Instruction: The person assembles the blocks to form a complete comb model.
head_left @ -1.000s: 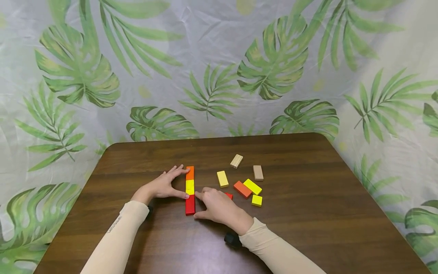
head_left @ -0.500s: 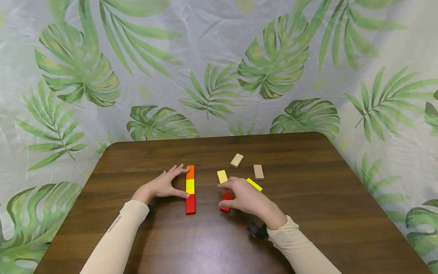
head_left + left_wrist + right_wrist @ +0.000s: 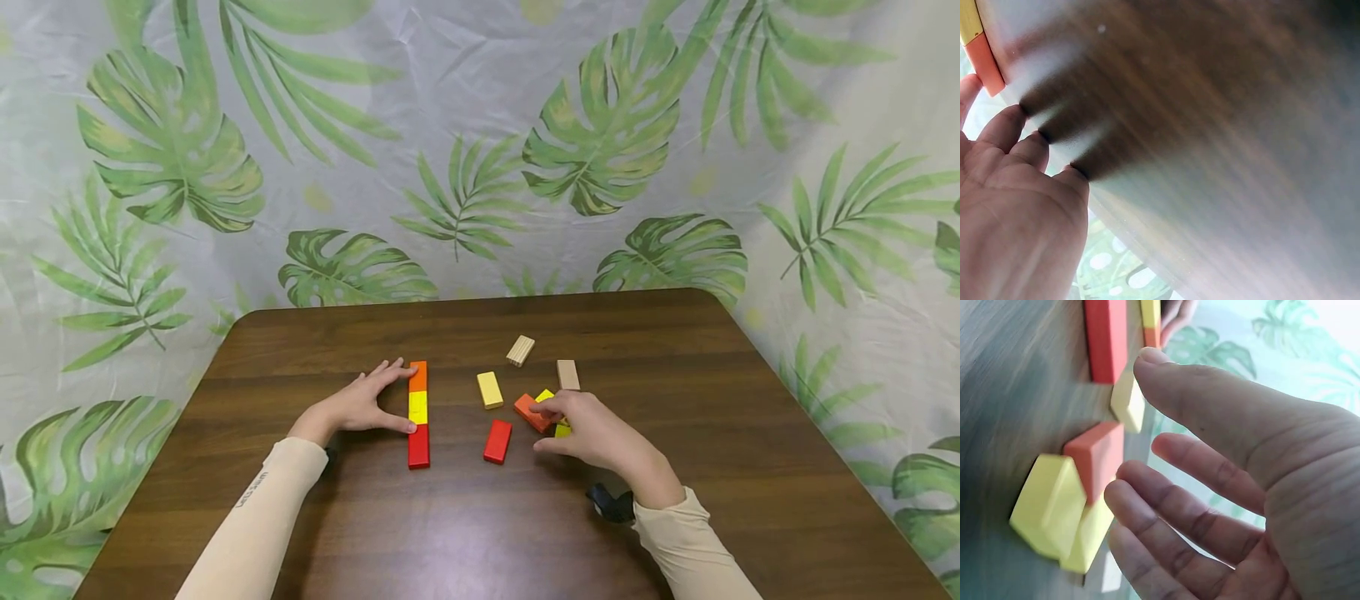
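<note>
A straight row of blocks lies in the head view: orange block at the far end, yellow block in the middle, red block nearest. My left hand rests beside it, fingers spread, a fingertip touching the orange block and the thumb at the yellow-red joint. My right hand hovers over a cluster with an orange-red block and two yellow blocks, partly hidden by it in the head view. In the right wrist view, the near yellow block stands apart from the loosely bent fingers, which hold nothing.
A loose red block lies between the row and the cluster. Farther back are a pale yellow block, a striped wooden block and a plain tan block. A leaf-patterned cloth hangs behind the brown table.
My right hand has left the row and moved right, past the loose red block, to the orange-red and yellow blocks. The left hand and the row have stayed in place.
</note>
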{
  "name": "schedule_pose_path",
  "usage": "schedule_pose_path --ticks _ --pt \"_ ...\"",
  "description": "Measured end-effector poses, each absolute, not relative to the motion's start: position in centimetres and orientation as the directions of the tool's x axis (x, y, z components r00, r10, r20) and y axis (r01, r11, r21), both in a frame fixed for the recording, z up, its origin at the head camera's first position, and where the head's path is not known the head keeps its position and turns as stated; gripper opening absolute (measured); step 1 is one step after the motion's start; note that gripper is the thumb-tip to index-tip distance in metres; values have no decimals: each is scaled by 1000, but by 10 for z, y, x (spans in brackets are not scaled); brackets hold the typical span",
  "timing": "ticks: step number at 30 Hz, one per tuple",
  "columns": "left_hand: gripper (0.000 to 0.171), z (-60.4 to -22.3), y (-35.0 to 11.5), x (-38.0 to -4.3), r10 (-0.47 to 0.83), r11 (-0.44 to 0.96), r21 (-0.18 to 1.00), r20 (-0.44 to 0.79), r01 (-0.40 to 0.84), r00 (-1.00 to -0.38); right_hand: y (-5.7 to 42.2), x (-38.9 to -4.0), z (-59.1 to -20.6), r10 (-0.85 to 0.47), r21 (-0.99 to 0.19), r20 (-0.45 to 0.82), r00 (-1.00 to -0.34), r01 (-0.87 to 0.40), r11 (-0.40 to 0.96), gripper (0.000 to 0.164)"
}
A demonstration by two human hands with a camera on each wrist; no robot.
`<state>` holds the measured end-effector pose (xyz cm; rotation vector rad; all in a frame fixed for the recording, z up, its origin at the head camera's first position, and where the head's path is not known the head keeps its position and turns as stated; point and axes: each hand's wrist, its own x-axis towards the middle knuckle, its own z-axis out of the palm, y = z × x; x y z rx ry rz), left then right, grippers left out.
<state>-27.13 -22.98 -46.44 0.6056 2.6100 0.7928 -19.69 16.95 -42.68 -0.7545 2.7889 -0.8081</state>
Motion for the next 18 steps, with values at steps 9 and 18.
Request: schedule_pose_path --ticks 9,18 --pt "103 -463 -229 -271 485 755 590 -211 286 -848 191 -202 -441 -468 -553 -16 -884 -382 741 51" --pt "101 -461 -229 -269 492 747 598 -203 291 -847 198 -205 -445 -420 -573 -57 -906 -315 757 41"
